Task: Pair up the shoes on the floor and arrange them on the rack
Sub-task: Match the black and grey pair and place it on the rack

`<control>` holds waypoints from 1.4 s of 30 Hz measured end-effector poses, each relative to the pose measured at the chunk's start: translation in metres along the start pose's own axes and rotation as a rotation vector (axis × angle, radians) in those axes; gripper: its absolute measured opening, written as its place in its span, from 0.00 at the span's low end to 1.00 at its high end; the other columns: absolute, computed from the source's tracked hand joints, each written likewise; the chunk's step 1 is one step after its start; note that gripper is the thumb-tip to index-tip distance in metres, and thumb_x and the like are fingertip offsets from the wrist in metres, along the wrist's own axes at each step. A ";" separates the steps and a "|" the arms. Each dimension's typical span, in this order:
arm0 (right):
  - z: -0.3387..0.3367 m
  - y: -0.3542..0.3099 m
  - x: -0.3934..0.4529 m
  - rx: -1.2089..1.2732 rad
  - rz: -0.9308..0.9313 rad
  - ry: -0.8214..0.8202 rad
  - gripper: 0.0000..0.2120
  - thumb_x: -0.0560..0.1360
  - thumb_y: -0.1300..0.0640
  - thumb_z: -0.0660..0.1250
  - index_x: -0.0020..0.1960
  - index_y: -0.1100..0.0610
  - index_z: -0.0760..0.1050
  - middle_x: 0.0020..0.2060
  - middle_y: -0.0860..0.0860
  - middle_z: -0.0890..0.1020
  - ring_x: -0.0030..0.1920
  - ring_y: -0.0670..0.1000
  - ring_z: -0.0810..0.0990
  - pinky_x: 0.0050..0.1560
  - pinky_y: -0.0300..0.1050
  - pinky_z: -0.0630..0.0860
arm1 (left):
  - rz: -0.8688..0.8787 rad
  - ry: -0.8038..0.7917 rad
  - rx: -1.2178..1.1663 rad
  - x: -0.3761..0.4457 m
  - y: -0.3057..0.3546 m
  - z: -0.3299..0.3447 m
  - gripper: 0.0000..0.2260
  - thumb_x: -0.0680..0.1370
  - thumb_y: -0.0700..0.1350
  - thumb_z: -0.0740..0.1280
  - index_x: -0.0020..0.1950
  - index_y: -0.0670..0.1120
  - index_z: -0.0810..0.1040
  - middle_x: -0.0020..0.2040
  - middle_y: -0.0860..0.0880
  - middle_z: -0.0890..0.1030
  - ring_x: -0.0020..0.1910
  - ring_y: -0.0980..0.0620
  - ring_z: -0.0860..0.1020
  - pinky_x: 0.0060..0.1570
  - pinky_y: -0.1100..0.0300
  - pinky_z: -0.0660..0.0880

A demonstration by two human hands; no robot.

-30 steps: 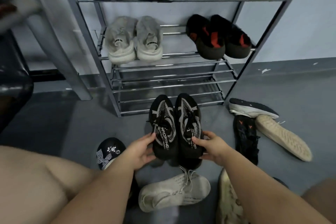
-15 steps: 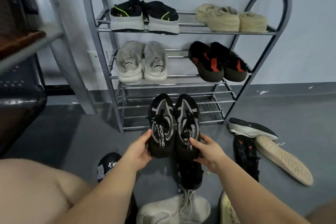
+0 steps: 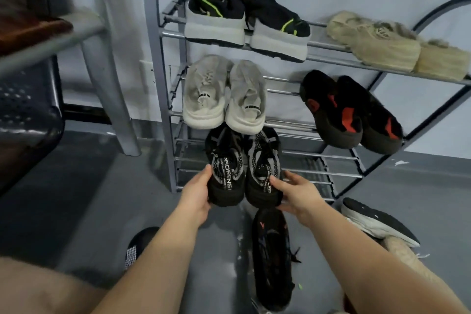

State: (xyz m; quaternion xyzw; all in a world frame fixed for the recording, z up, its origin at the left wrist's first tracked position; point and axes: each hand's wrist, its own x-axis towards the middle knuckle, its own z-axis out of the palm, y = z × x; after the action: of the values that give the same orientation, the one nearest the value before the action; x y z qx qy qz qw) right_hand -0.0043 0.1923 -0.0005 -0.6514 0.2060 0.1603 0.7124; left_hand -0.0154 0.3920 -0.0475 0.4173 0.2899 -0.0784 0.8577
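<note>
Black-and-grey pair (image 3: 243, 166) held toes-first at the rack's (image 3: 163, 99) lower tiers

Left hand (image 3: 197, 192) grips the left shoe's heel, right hand (image 3: 295, 192) the right's. Risk: toes snag a rail or bump the grey pair (image 3: 224, 95) at 12 o'clock; heel-only grip could let a shoe tip; black shoe (image 3: 271, 257) lies underfoot at 6 o'clock

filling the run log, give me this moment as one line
step: racking pair | left hand: holds left black-grey sneaker | right hand: holds right black-grey sneaker | at: shoe rack lower shelves
</note>
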 end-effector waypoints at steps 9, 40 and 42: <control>0.038 0.023 0.048 0.080 0.043 0.009 0.21 0.72 0.61 0.71 0.64 0.60 0.73 0.49 0.54 0.84 0.47 0.53 0.84 0.48 0.51 0.81 | 0.024 0.115 0.051 0.034 0.033 -0.008 0.17 0.81 0.50 0.60 0.65 0.44 0.75 0.59 0.46 0.80 0.54 0.48 0.79 0.61 0.52 0.74; 0.074 0.017 0.060 -0.575 -0.356 0.043 0.28 0.70 0.56 0.75 0.68 0.55 0.71 0.52 0.43 0.78 0.52 0.41 0.76 0.52 0.31 0.70 | 0.552 0.490 0.931 0.048 0.010 -0.025 0.29 0.68 0.58 0.73 0.67 0.50 0.74 0.59 0.46 0.80 0.65 0.46 0.72 0.65 0.48 0.69; 0.078 0.017 0.065 -0.569 -0.340 0.057 0.30 0.70 0.56 0.75 0.69 0.55 0.69 0.58 0.47 0.80 0.55 0.44 0.77 0.55 0.34 0.70 | 0.533 0.486 0.926 0.055 0.014 -0.025 0.27 0.68 0.58 0.72 0.66 0.53 0.75 0.58 0.47 0.81 0.63 0.47 0.74 0.62 0.47 0.72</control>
State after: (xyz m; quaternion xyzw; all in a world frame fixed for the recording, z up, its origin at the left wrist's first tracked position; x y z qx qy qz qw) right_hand 0.0496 0.2691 -0.0425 -0.8535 0.0610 0.0718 0.5124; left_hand 0.0240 0.4256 -0.0814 0.8130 0.2989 0.1196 0.4852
